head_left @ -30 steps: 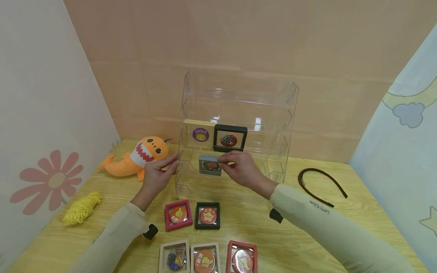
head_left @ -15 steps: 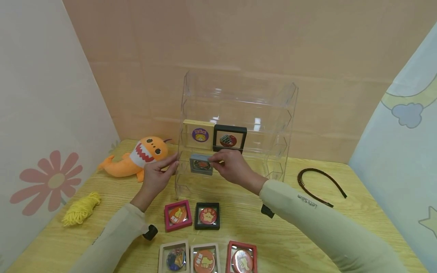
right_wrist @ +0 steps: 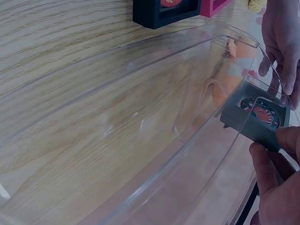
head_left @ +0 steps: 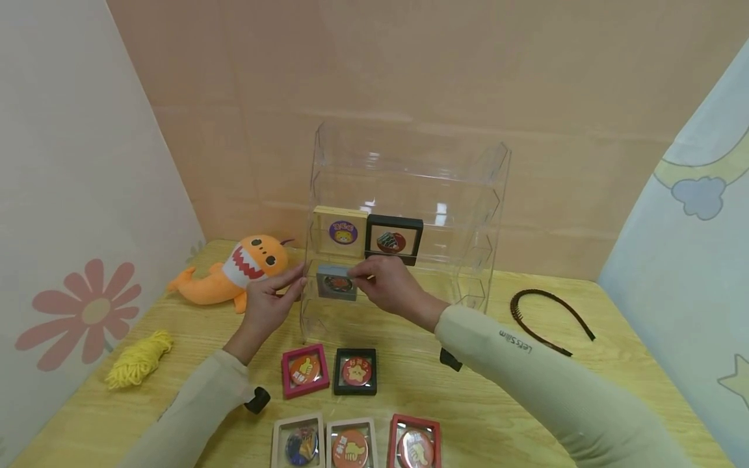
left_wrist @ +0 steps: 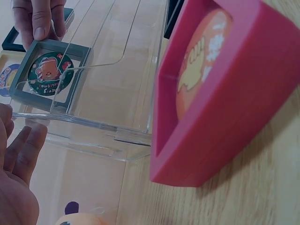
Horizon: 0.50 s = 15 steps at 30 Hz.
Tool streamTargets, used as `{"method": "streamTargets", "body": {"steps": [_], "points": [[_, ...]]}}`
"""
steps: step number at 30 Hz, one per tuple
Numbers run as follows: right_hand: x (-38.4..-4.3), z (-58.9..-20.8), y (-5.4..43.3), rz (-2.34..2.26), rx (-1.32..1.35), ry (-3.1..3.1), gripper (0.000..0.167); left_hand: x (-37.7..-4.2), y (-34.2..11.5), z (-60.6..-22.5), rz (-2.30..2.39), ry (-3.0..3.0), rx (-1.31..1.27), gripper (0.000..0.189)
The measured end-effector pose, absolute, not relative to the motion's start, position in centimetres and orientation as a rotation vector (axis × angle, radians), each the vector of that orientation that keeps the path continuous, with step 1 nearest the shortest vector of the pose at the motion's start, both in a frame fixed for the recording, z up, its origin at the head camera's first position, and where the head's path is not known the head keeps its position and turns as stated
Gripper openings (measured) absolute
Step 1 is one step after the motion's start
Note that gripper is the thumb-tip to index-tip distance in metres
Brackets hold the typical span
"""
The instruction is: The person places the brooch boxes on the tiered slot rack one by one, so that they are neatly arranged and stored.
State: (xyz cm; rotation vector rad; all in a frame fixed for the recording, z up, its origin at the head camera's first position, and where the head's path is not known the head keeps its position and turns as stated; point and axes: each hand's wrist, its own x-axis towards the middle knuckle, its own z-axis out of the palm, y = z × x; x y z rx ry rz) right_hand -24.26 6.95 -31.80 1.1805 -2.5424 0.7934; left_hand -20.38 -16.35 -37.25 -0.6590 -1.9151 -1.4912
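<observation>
My right hand pinches the right edge of a small grey-green display frame between thumb and fingers. Inside it is a round badge with a reddish-brown bear on dark green. The frame is upright at the left end of a lower tier of a clear plastic display rack. At the rack's left side panel, my left hand holds the edge between thumb and fingers. One tier up stand a cream frame with a purple badge and a black frame, side by side.
A pink frame and a black frame lie before the rack; two beige frames and a red frame lie nearer. An orange plush shark and yellow yarn are left, a dark headband right.
My right hand has slid the grey-green frame leftward along the tier, towards the rack's left side panel. The left hand has stayed in place on the rack.
</observation>
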Motion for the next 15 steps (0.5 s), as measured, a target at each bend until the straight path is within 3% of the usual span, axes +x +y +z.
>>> {"method": "streamTargets", "body": {"steps": [15], "points": [[-24.21,-31.92,6.0,0.714,1.197,-2.494,0.015,-20.37,-16.32,-37.47,-1.497,-1.918,-0.661,0.027]]}}
